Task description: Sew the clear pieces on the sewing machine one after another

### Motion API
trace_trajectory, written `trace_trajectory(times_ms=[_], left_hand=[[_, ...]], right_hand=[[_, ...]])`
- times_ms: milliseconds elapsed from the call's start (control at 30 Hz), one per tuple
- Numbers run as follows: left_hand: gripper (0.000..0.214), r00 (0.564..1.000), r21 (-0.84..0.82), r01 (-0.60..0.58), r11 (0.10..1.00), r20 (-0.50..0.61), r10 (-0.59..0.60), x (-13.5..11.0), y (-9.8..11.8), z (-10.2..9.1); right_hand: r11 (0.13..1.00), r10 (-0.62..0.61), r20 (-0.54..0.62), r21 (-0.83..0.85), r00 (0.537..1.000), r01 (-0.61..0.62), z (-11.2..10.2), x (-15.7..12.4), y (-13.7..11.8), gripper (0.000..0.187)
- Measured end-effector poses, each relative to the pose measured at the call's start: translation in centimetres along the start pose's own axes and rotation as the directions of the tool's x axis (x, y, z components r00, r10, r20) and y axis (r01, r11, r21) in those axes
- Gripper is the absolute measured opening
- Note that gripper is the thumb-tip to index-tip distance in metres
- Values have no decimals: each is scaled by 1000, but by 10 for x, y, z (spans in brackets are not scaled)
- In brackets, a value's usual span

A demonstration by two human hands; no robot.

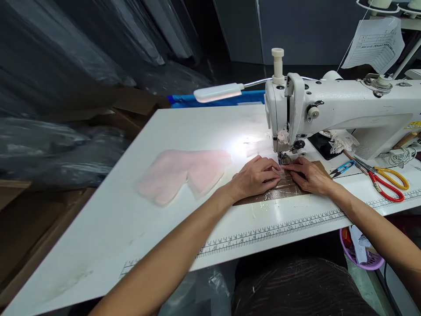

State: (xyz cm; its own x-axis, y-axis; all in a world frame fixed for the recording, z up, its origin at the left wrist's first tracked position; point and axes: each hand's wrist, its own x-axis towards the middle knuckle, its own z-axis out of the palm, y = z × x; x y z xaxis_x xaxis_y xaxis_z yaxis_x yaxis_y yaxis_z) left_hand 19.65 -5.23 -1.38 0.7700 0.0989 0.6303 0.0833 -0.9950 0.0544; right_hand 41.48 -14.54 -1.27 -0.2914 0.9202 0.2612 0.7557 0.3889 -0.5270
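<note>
A small, pale, see-through piece of fabric (281, 172) lies at the needle and presser foot (281, 157) of a white sewing machine (342, 103). From the left, my left hand (259, 176) holds this piece, its fingers close together and bent. My right hand (308, 176) reaches in from the other side, curled, with its fingertips at the piece's right edge near the foot. Beneath both hands is a shiny brown taped sheet (279, 193) on the machine bed. Just what the fingertips pinch is partly hidden.
Pink fabric cut pieces (184, 171) lie left on the white table (98, 232). Right of my hands are blue thread snips (344, 168) and red-and-yellow-handled scissors (388, 180). A lamp (219, 92) shines behind. A purple basket (375, 264) stands below the table edge.
</note>
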Motion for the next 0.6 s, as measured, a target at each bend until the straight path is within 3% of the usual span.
trace_trajectory(times_ms=[300,600], left_hand=[[26,997,-9,-53,999,59,53,0,1,-3],[21,988,-97,53,994,151,-37,1,6,-16]], right_hand=[[994,-89,22,-68,996,90,3,-2,4,39],[989,-51,61,-135,997,59,2,1,-4,39]])
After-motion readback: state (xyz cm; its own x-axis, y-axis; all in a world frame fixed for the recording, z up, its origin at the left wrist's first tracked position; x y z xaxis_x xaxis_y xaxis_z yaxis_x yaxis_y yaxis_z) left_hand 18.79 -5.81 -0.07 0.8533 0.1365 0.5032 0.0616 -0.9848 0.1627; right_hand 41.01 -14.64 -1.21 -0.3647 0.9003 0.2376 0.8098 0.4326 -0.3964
